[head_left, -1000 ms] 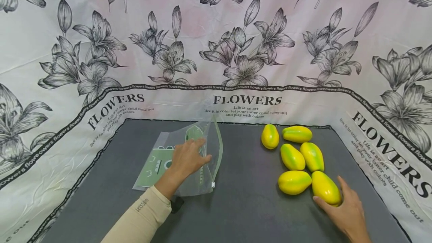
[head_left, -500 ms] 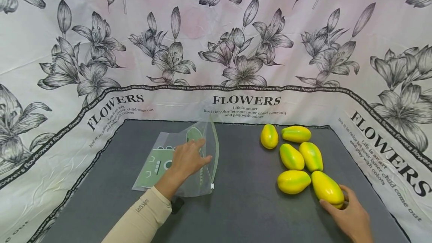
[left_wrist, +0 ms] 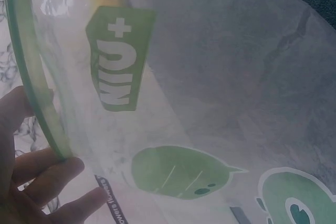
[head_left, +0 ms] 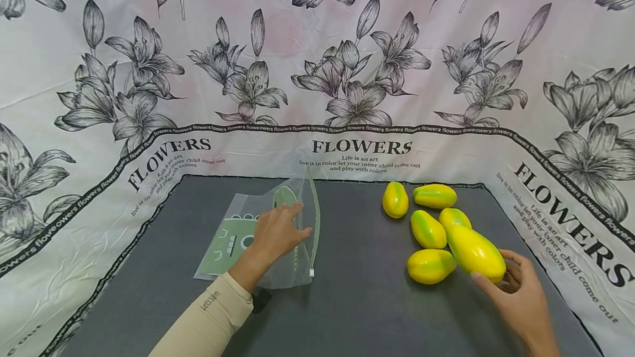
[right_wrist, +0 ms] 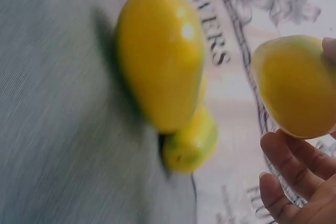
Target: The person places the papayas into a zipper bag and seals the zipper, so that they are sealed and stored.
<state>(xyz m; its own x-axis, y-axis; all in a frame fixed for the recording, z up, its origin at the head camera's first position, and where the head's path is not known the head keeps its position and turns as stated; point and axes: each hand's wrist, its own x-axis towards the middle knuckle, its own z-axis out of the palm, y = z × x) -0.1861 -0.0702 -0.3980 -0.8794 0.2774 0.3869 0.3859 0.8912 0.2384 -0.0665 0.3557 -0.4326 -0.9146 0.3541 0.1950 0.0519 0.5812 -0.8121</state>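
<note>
A clear zip bag point(head_left: 225, 241) with green print lies on the dark grey table point(head_left: 357, 302), its mouth facing right. My left hand point(head_left: 276, 233) holds the bag's upper green rim point(left_wrist: 37, 87) between thumb and fingers point(left_wrist: 44, 177), which keeps the mouth lifted. My right hand point(head_left: 516, 291) grips a yellow-green mango point(head_left: 475, 252) from below and holds it just above the table. In the right wrist view the held mango point(right_wrist: 296, 85) rests on my fingers point(right_wrist: 294, 177). Several more mangoes lie grouped at the right, the nearest point(head_left: 430, 266) beside the held one.
Other mangoes point(head_left: 395, 200) point(head_left: 435, 196) point(head_left: 428, 229) sit near the table's back right. A flower-printed cloth point(head_left: 317, 70) walls in the back and both sides. Bare table lies between the bag and the fruit.
My right hand closed round the nearest mango and lifted it off the table, up and slightly left. The left hand and the bag stayed put.
</note>
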